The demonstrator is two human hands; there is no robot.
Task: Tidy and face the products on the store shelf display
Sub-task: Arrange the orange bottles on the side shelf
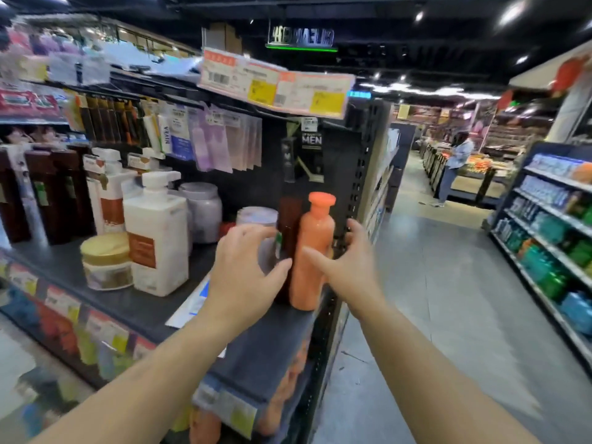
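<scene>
Bottles stand at the right end of the shelf (150, 302): an orange bottle (312, 251) with a flat cap, touching a dark brown bottle (288, 225) to its left. Left hand (246, 270) is spread wide around the brown one, thumb on its front; whether it grips is unclear. Right hand (349, 261) is open, thumb touching the orange body. Smooth plastic looks slippery, tall and tippy; hold mid-body, not the cap.
</scene>
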